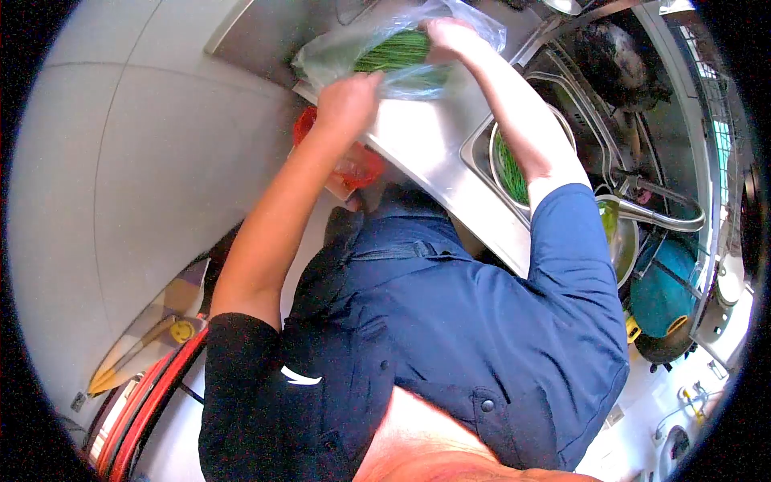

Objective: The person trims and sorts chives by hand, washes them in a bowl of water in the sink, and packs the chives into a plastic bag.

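Note:
A clear plastic bag [341, 60] holding long thin green stalks that look like chives [393, 51] lies on the steel counter in front of me. My left hand [351, 100] is closed on the near left edge of the bag. At the far right side of the bag, my right hand [448, 40] is closed on the plastic, right against the chives. Motion blurs its fingertips, and part of that hand is hidden by the bag. More green stalks [509, 170] stand in a round metal pot to the right, partly behind my right forearm.
The bare steel counter [426, 120] runs down to a sink [475, 149] on the right, with a faucet [666, 215] beside it. A red plastic bag [361, 167] hangs below the counter's edge on the left. A teal round item [662, 285] sits farther right.

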### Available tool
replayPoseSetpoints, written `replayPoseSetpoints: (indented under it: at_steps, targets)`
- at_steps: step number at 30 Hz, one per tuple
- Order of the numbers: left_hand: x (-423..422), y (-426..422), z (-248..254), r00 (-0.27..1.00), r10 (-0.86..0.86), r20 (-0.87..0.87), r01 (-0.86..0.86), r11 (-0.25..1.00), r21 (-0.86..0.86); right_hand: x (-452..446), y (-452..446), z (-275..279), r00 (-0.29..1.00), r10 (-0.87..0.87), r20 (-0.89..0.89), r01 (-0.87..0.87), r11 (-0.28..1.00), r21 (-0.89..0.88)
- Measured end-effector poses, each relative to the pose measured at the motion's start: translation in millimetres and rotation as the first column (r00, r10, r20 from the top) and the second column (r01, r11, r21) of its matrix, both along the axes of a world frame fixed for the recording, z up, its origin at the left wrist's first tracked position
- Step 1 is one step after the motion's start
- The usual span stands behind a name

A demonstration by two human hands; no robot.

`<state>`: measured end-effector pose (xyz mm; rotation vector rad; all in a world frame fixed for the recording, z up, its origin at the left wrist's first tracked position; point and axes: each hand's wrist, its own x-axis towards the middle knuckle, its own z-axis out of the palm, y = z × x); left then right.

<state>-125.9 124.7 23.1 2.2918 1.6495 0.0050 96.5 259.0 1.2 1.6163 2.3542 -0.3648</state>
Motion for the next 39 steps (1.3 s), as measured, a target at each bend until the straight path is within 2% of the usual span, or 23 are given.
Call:
replayPoseSetpoints:
  at_steps: [5,7,12,14,15,17,18,19,21,23,24,26,27,28,30,31,33,34,36,38,39]
  targets:
    - [-3.8,-5.0,-0.7,0.999,0.005,0.040,-0.006,1.000,0.011,1.9,0.0,0.7,1.000,-0.011,0.015,0.012,0.998,-0.056]
    - [-4.0,-5.8,2.8,0.999,0.004,0.033,-0.004,1.000,0.001,6.4,0.2,1.6,0.993,0.040,-0.108,-0.046,0.998,-0.050]
    - [-5.8,-7.9,3.2,0.999,-0.015,0.039,0.013,0.999,0.035,7.5,6.2,8.2,0.977,0.053,-0.205,-0.078,0.991,-0.112]
    - [-6.3,-8.1,1.8,0.998,-0.023,0.060,0.019,0.998,0.058,6.4,4.6,3.4,0.968,0.050,-0.244,-0.036,0.998,0.060]
    - [-5.5,-8.6,5.1,0.998,-0.024,0.059,0.021,0.998,0.059,5.3,0.6,7.6,0.968,0.049,-0.245,-0.034,0.998,0.062]
    - [-3.6,-10.6,14.7,1.000,-0.006,0.018,0.006,1.000,0.022,0.6,-13.5,23.9,0.975,0.089,-0.202,-0.051,0.981,0.186]
    - [-3.4,-11.2,15.6,1.000,-0.009,0.017,0.008,1.000,0.021,-4.1,-16.4,30.4,0.975,0.086,-0.203,-0.048,0.982,0.184]
    - [-3.1,-11.5,16.7,1.000,-0.003,0.020,0.002,0.999,0.045,-10.6,-18.5,38.1,0.996,0.033,-0.083,-0.023,0.993,0.116]
    - [-3.4,-12.7,16.7,1.000,0.003,0.023,-0.005,0.998,0.068,-11.5,-18.4,36.4,0.999,-0.011,0.041,0.009,0.999,0.048]
    - [-4.7,-12.9,16.0,1.000,0.011,0.021,-0.013,0.997,0.079,-6.2,-10.4,24.5,0.997,0.018,-0.072,-0.007,0.990,0.143]
    - [-4.9,-13.1,15.6,1.000,0.012,0.018,-0.013,0.997,0.076,-6.6,-7.4,27.4,0.997,0.018,-0.075,-0.008,0.990,0.141]
    - [-4.7,-15.4,13.4,0.999,0.010,0.044,-0.015,0.993,0.120,-3.9,-1.9,33.4,0.977,0.008,-0.215,-0.016,0.999,-0.033]
    - [-4.6,-16.1,10.6,0.999,0.008,0.043,-0.013,0.993,0.116,0.0,-2.8,35.6,0.963,0.060,-0.261,-0.061,0.998,0.003]
    - [-4.7,-16.0,8.3,0.998,0.003,0.060,-0.010,0.992,0.123,3.8,-1.4,31.8,0.964,0.057,-0.261,-0.059,0.998,0.001]
    - [-5.3,-14.6,5.8,0.997,-0.004,0.078,-0.006,0.991,0.133,8.4,4.5,28.6,0.919,0.000,-0.394,-0.033,0.996,-0.077]
    - [-6.4,-15.2,4.9,0.996,-0.010,0.092,-0.003,0.990,0.143,3.2,-3.7,41.8,0.919,-0.001,-0.394,-0.032,0.996,-0.078]
    - [-7.8,-15.5,2.9,0.994,-0.015,0.106,-0.001,0.989,0.149,-5.2,-17.7,64.1,0.872,-0.002,-0.489,0.012,1.000,0.017]
    - [-8.2,-16.0,1.7,0.994,-0.011,0.112,-0.009,0.984,0.176,-5.9,-17.5,61.5,0.872,-0.005,-0.490,0.012,1.000,0.012]
    - [-8.1,-17.4,3.3,0.993,-0.010,0.119,-0.015,0.979,0.204,-8.2,-15.8,62.2,0.896,0.086,-0.435,-0.036,0.992,0.124]
    - [-6.5,-15.1,13.7,0.998,0.016,0.055,-0.019,0.998,0.061,-6.9,-13.7,69.7,0.869,0.125,-0.479,-0.057,0.986,0.155]
    - [-7.0,-15.4,12.5,0.998,0.017,0.055,-0.021,0.998,0.061,-5.9,-13.7,72.8,0.842,0.104,-0.529,-0.041,0.991,0.128]
